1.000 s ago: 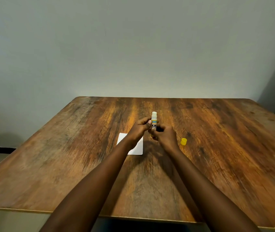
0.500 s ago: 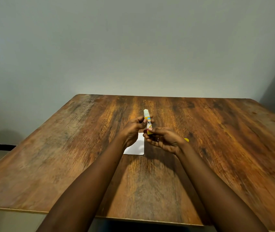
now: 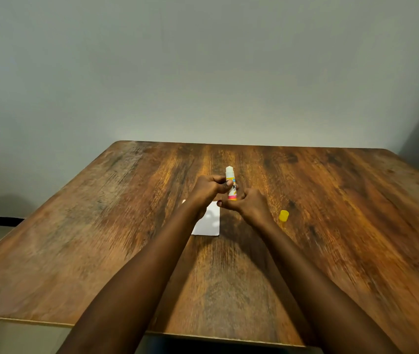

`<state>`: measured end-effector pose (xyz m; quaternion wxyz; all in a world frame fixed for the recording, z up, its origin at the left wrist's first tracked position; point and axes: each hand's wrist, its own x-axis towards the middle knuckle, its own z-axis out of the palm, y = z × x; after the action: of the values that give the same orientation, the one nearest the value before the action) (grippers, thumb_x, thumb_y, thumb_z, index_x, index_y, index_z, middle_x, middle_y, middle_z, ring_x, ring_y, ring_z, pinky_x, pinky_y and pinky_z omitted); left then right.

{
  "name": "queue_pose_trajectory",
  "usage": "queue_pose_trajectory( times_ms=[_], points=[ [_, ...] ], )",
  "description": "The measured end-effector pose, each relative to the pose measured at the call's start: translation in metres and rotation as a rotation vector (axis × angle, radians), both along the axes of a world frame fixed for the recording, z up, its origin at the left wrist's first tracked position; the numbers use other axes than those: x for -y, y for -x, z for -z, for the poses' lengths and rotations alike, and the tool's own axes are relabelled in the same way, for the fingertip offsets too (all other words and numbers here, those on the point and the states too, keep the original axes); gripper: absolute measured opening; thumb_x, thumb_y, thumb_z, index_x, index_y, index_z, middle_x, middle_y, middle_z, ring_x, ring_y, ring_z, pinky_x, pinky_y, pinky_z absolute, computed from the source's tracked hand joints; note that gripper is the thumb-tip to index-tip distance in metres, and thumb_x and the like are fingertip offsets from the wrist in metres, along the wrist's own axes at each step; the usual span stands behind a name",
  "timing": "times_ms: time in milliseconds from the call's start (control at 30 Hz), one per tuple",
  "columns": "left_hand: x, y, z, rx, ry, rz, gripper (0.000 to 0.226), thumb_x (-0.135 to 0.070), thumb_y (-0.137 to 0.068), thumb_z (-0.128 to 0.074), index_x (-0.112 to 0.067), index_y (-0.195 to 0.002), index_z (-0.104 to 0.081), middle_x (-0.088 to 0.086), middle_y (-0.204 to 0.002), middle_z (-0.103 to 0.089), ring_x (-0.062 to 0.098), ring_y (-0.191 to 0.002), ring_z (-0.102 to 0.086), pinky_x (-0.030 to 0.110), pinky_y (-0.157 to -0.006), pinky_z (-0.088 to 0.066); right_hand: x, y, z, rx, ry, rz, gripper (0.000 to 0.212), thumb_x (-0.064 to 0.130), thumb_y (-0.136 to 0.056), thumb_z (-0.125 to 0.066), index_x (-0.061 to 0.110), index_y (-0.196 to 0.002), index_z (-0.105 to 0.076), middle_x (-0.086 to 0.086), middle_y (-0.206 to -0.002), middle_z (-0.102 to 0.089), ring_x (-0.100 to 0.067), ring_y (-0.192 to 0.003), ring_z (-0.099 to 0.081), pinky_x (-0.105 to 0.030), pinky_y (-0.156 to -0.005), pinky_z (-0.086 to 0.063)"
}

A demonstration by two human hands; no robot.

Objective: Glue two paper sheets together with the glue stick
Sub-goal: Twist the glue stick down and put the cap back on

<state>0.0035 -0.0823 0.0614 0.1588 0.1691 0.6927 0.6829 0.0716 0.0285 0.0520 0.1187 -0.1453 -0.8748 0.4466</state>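
Standing at the near edge of the wooden table, a person is reaching both bare forearms out over the middle of it. Both hands are meeting on 1 glue stick, which is being held upright above the tabletop with its pale, uncapped glue end pointing up. The left hand is pinching the upper part of the tube between thumb and fingers, the thumb pressing across the label. The right hand is curling around the bottom end of the tube, its fingers bent inward and touching the base; how firmly it is gripping is not something I can make out. The printed label is showing yellow and pink bands and a dark letter, too small to read in full.

Lying flat on the table beneath and just behind the left wrist is white paper, partly covered by that arm; whether it is 1 sheet or 2 stacked is not clear from here. Sitting on the table just to the right of the right wrist, apart from the hands, is the yellow cap. A plain pale wall is rising behind the far edge of the table.
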Motion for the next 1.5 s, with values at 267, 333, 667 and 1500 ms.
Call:
queue_pose_trajectory(
  times_ms=[267,333,667,1500],
  points=[
    [0.008,-0.001,-0.010,0.026,-0.046,0.016,0.023,-0.009,-0.092,-0.052,0.001,-0.109,-0.064,0.008,-0.099,-0.068,0.014,-0.091,-0.062,0.028,-0.093,-0.042,-0.003,-0.005,-0.006,0.037,0.718,-0.291,0.020,0.011,-0.091,-0.054,-0.004,-0.097,-0.066,-0.010,-0.080,-0.067,-0.016,-0.074,-0.066,-0.022,-0.068,-0.056],
    [0.009,-0.001,-0.011,0.016,-0.032,0.013,0.024,-0.007,-0.092,-0.050,0.004,-0.110,-0.063,0.008,-0.100,-0.067,0.015,-0.094,-0.061,0.030,-0.098,-0.038,-0.006,-0.005,-0.007,0.060,0.773,-0.279,0.018,0.005,-0.090,-0.053,-0.006,-0.095,-0.067,-0.012,-0.080,-0.070,-0.016,-0.072,-0.070,-0.023,-0.066,-0.059],
    [0.000,-0.008,-0.011,-0.010,0.008,-0.149,0.029,-0.003,-0.085,-0.062,0.005,-0.112,-0.064,0.020,-0.112,-0.068,0.015,-0.086,-0.062,0.013,-0.066,-0.045,0.015,0.008,0.002,-0.011,-0.076,0.187,0.042,0.038,-0.069,-0.078,0.005,-0.087,-0.059,-0.009,-0.082,-0.062,-0.023,-0.073,-0.058,-0.033,-0.061,-0.043],
    [0.006,-0.012,-0.023,0.037,0.093,-0.107,0.028,-0.001,-0.092,-0.049,0.010,-0.116,-0.059,0.022,-0.119,-0.064,0.027,-0.117,-0.057,0.028,-0.096,-0.039,-0.007,0.002,0.000,0.127,0.858,-0.255,0.013,0.010,-0.089,-0.058,0.001,-0.090,-0.067,-0.011,-0.079,-0.072,-0.017,-0.072,-0.069,-0.024,-0.062,-0.057]
  ],
)
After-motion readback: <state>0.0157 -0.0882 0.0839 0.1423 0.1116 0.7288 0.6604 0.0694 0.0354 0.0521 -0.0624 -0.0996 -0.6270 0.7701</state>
